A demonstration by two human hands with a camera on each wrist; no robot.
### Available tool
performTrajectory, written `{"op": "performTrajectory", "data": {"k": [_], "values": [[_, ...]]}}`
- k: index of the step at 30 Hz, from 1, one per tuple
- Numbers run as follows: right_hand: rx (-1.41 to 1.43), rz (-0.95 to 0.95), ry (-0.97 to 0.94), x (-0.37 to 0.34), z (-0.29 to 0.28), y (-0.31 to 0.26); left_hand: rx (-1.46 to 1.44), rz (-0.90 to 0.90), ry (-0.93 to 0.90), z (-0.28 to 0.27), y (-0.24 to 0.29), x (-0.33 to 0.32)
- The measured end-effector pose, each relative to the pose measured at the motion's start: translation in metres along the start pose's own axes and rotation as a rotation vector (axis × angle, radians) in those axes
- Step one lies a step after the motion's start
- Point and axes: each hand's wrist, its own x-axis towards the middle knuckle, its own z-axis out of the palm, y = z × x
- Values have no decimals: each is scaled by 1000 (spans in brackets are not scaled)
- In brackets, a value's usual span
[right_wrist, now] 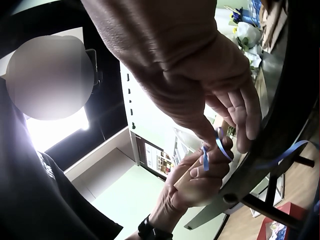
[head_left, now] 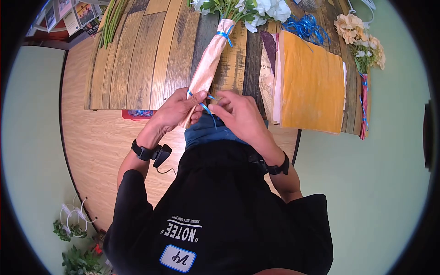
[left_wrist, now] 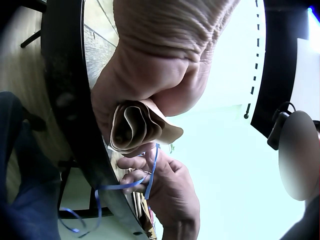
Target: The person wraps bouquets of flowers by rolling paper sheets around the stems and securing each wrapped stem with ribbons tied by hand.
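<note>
A bouquet of white flowers (head_left: 270, 10) lies at the table's far edge, its stems rolled in pale pink paper (head_left: 208, 62) with a blue ribbon tied near the top. The left hand (head_left: 176, 109) grips the lower part of this wrap, thumb on top. Beside it the right hand (head_left: 240, 114) pinches a thin blue ribbon (head_left: 206, 108) at the lower wrap. In the left wrist view the rolled paper end (left_wrist: 132, 127) shows its layers, and the ribbon (left_wrist: 117, 186) trails down past the right hand (left_wrist: 175, 195). The right wrist view shows ribbon (right_wrist: 206, 159) against the paper.
Yellow paper sheets (head_left: 311, 82) lie right of the hands, with a blue ribbon tangle (head_left: 307, 30) behind them. A second, wrapped bouquet (head_left: 364, 91) lies at the table's right edge. Green stems (head_left: 110, 27) lie far left; a red box (head_left: 137, 114) sits below the table edge.
</note>
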Motion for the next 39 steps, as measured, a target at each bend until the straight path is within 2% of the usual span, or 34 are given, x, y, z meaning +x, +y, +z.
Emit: {"op": "performTrajectory", "data": {"k": [3,5,9,11,15,26,30,32,33,35,39], "values": [[70,26,3,3,10,4,35,12,-2,0,0,-1],[184,194,-50,2,9,1,60,15,3,3,1,-4],[189,163,-70,-1,12,12,136,49,-23,3,0,-4],[334,287,-163,0,8,7,159,55,-41,0,-2,-2],[408,307,-188,-1,4,10,259,96,-84,-2,-5,-4],[369,267,-258,6,-7,8,390,174,-113,-3,-5,-7],[372,260,-255,1,-5,5,356,204,-56,3,-10,-6],[251,100,-91,-4,0,9,326,202,-35,5,-11,-6],[250,97,-94,-8,3,9,294,201,-27,6,-11,-6],[265,35,27,-18,8,10,259,200,-14,6,-13,-6],[312,-11,-23,-25,15,18,261,199,6,10,-12,-7]]}}
